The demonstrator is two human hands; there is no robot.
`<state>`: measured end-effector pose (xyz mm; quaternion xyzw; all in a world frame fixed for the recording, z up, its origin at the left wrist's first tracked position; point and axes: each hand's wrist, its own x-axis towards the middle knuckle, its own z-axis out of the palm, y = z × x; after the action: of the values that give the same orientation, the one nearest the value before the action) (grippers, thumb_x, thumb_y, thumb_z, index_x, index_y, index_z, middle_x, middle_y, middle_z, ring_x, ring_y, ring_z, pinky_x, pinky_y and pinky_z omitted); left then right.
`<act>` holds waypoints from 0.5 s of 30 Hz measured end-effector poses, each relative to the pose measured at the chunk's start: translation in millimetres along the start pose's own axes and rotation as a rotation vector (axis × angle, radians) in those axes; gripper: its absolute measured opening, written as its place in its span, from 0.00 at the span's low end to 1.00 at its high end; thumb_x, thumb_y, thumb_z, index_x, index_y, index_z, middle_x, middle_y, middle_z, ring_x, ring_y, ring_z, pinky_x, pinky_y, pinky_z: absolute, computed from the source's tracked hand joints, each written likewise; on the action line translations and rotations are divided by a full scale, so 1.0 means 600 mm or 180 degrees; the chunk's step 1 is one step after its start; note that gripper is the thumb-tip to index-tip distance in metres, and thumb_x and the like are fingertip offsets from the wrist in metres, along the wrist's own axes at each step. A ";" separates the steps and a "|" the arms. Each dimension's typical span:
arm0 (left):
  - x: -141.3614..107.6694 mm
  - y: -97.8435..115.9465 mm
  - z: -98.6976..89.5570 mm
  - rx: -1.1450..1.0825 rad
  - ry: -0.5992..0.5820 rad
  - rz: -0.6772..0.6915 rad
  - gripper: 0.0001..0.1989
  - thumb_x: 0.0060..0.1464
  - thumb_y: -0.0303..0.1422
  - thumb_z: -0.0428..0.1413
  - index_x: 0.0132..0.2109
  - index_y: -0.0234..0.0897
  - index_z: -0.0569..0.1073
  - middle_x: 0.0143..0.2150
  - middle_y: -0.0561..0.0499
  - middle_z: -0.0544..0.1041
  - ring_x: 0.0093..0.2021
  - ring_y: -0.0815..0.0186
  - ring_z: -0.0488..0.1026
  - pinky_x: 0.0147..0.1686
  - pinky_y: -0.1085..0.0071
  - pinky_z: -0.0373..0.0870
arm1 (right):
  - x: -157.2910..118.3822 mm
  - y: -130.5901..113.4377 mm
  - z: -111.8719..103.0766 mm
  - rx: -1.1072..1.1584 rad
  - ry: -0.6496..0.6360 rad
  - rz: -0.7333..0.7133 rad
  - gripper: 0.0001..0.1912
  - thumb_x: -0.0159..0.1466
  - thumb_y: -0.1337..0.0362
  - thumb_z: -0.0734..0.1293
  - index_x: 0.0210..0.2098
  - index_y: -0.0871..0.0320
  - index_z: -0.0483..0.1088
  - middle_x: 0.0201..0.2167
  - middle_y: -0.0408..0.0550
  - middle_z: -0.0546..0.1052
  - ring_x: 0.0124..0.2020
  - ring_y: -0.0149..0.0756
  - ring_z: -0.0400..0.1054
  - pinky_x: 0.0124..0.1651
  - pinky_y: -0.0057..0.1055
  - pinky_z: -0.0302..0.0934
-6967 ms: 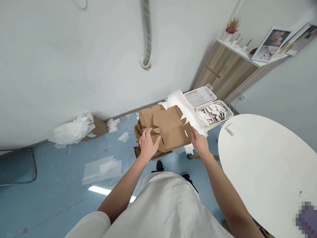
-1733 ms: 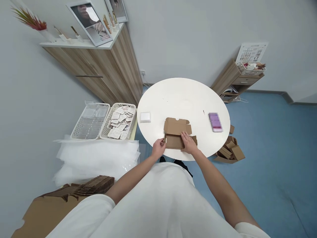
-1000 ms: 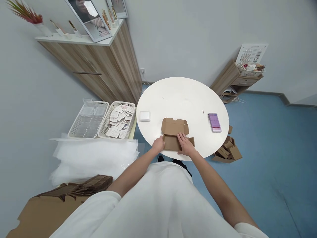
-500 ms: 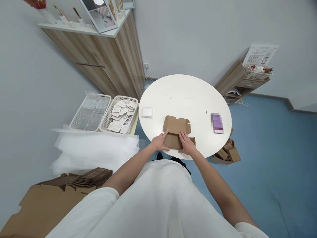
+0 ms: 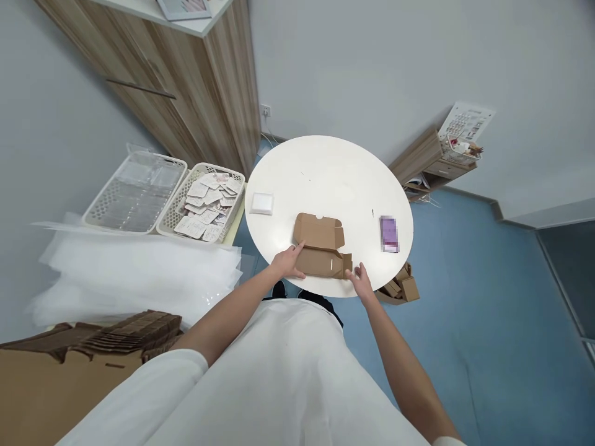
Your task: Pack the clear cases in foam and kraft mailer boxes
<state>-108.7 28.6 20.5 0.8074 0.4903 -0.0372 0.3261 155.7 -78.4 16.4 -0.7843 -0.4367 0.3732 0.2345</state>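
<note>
An unfolded brown cardboard box (image 5: 318,262) lies on the white table (image 5: 334,173) near its front edge, its lid panel raised at the back and side flaps sticking out. My left hand (image 5: 287,262) grips the box's left end, thumb and forefinger at its front and back corners. By the right end flap, my right hand (image 5: 361,282) has its fingers apart, and the thumb is at the flap's edge. Whether that thumb touches the flap is hard to tell. A slot shows near the right end of the box's base.
On the table are a small white packet stack (image 5: 262,204) and a purple item (image 5: 389,234), blurred. Left of it stand a basket of clear sleeves (image 5: 139,189), a basket of cards (image 5: 204,204), white wrapping sheets (image 5: 139,269) and flat cardboard (image 5: 69,390). A carton (image 5: 402,288) sits on the floor.
My right hand has moved off the box's base to the right, beside the end flap, uncovering the slot. The left hand stays at the left end. The view has shifted.
</note>
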 end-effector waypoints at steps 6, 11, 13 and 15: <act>0.010 0.024 0.010 -0.0060 -0.0089 -0.0065 0.59 0.28 0.49 0.62 0.63 0.43 0.39 0.49 0.42 0.65 0.43 0.52 0.69 0.36 0.67 0.63 | 0.020 -0.014 -0.003 0.1022 -0.0373 0.0746 0.37 0.55 0.46 0.59 0.59 0.55 0.49 0.49 0.52 0.68 0.36 0.35 0.67 0.33 0.30 0.62; 0.012 0.046 0.015 -0.0125 -0.0087 -0.0145 0.59 0.28 0.49 0.62 0.63 0.43 0.37 0.49 0.42 0.66 0.43 0.52 0.69 0.35 0.67 0.63 | 0.039 -0.039 -0.015 0.0946 -0.0463 0.0502 0.27 0.52 0.49 0.62 0.47 0.57 0.66 0.38 0.48 0.72 0.29 0.30 0.64 0.30 0.27 0.59; 0.013 0.055 0.018 -0.0153 -0.0074 -0.0183 0.59 0.27 0.49 0.62 0.63 0.43 0.38 0.48 0.41 0.66 0.43 0.51 0.69 0.35 0.67 0.63 | 0.049 -0.043 -0.019 0.0620 -0.0495 0.0288 0.23 0.52 0.52 0.63 0.44 0.58 0.67 0.36 0.47 0.72 0.31 0.31 0.64 0.33 0.28 0.59; 0.016 0.066 0.021 -0.0173 -0.0050 -0.0202 0.59 0.27 0.49 0.62 0.63 0.42 0.39 0.48 0.40 0.67 0.43 0.50 0.69 0.34 0.66 0.63 | 0.060 -0.045 -0.022 0.0149 -0.0498 0.0155 0.20 0.52 0.55 0.63 0.41 0.58 0.68 0.32 0.46 0.73 0.31 0.32 0.65 0.34 0.28 0.58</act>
<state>-68.2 16.8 26.6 0.7820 0.5139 -0.0405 0.3504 164.4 -34.2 29.4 -0.7573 -0.4257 0.4491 0.2088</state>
